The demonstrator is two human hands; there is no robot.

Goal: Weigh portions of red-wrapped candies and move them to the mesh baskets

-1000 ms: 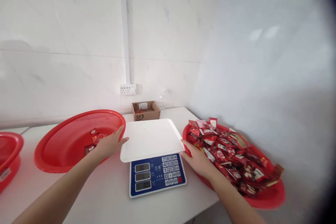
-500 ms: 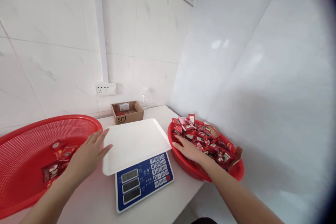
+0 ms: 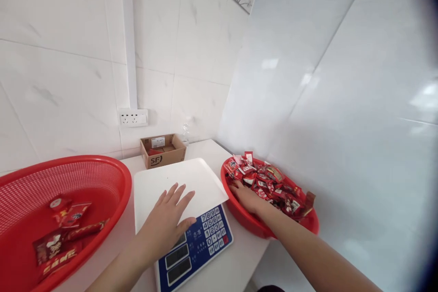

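My left hand (image 3: pixel 164 223) is open with spread fingers over the white platter of a digital scale (image 3: pixel 164 182), touching it or just above it. The scale's blue keypad panel (image 3: pixel 201 248) is partly hidden by that hand. My right hand (image 3: pixel 248 199) reaches into a red plastic basin (image 3: pixel 248 221) heaped with red-wrapped chocolate bars (image 3: pixel 270 180). Its fingertips are buried among the wrappers, so I cannot tell if it holds one. A red mesh basket (image 3: pixel 68 171) on the left has a few wrapped bars (image 3: pixel 56 246) lying in it.
A cardboard SF box (image 3: pixel 163 151) stands at the back of the white counter (image 3: pixel 219 155), with a clear plastic bottle (image 3: pixel 185 134) behind it. A wall socket (image 3: pixel 133 117) sits above them. Tiled walls rise behind and to the right.
My left hand has moved right, from the platter's left edge to over the platter. My right hand has gone slightly deeper into the pile. The view has shifted little.
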